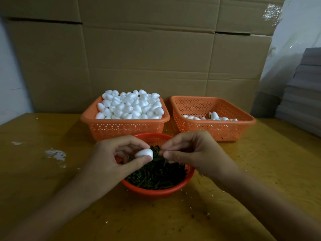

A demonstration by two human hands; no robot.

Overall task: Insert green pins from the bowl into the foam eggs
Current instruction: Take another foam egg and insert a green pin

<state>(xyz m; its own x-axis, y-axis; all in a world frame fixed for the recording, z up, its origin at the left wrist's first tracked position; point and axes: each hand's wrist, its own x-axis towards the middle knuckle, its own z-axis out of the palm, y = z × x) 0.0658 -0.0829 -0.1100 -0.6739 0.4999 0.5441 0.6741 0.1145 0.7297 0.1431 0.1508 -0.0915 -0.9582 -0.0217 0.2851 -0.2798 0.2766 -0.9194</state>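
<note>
Over the red bowl heaped with dark green pins, my left hand pinches a white foam egg between thumb and fingers. My right hand faces it and pinches a green pin whose tip is at the egg's right end. A heap of plain foam eggs fills the left orange basket. Several eggs, at least one showing green, lie in the right orange basket.
Both baskets stand just behind the bowl on a yellow-brown table. Cardboard sheets form a wall at the back. White foam crumbs lie on the table at the left. Grey stacked sheets sit at the far right.
</note>
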